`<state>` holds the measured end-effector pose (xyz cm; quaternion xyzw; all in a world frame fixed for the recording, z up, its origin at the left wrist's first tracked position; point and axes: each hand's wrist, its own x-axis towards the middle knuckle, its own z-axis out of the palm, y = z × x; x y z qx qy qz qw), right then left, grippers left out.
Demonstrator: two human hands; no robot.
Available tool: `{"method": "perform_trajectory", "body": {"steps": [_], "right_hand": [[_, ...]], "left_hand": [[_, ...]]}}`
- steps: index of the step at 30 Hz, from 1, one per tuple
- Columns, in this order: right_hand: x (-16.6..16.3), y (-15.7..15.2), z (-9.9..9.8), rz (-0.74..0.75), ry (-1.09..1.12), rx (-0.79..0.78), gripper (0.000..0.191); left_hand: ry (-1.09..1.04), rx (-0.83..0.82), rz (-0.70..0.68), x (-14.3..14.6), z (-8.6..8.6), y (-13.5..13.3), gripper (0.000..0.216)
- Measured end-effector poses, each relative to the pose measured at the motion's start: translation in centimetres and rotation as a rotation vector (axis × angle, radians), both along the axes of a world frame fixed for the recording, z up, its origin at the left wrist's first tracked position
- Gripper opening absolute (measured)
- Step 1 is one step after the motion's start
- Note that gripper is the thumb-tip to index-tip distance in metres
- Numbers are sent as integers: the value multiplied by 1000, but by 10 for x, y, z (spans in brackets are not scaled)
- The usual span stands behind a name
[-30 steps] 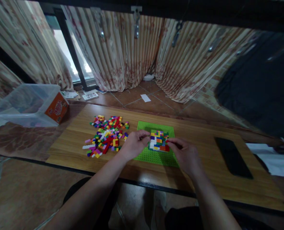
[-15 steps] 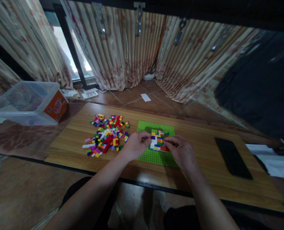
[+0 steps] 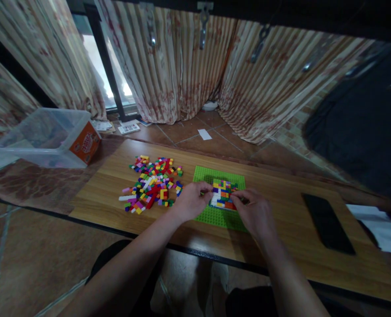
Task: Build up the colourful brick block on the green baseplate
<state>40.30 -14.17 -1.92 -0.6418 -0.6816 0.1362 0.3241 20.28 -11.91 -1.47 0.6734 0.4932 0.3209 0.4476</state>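
Observation:
A low block of joined toy bricks (image 3: pixel 222 193) in white, yellow, orange, blue and red sits on a green studded baseplate (image 3: pixel 208 219). At its left edge is my left hand (image 3: pixel 194 200), thumb and forefinger closed on the side of the block. My right hand (image 3: pixel 253 209) pinches at the opposite edge, its fingertips closed against the red and orange bricks there. Fingers cover parts of both edges, so any small loose brick within either pinch is hidden.
Loose mixed bricks (image 3: pixel 152 182) lie heaped left of the baseplate on the wooden board (image 3: pixel 99 202). A dark flat phone-like slab (image 3: pixel 327 223) rests at the right. Far left stands a clear plastic bin (image 3: pixel 46 154) with an orange label. White papers (image 3: pixel 383 229) lie beyond the board's right end.
The whole view has shifted slightly, so things appear a little further right. Both hands keep to the two sides of the brick block, with only slight finger movement.

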Motion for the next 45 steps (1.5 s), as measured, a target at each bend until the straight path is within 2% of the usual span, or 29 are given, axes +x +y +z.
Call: {"method": "perform_trajectory", "body": {"steps": [5, 13, 22, 37, 40, 45], "right_hand": [[-1, 0, 5, -17, -20, 34, 28], [1, 6, 1, -177, 61, -9, 30], [0, 9, -2, -182, 78, -80, 30], [1, 9, -9, -139, 91, -50, 33], [1, 7, -9, -143, 82, -48, 33], [2, 4, -4, -169, 116, -63, 36]], "left_hand": [[26, 0, 4, -1, 4, -2, 23], [9, -3, -4, 0, 3, -2, 22], [33, 6, -13, 0, 5, -4, 22], [137, 70, -35, 1, 3, -5, 28], [167, 92, -11, -14, 6, 1, 27], [193, 139, 74, -64, 9, 18, 25]]}}
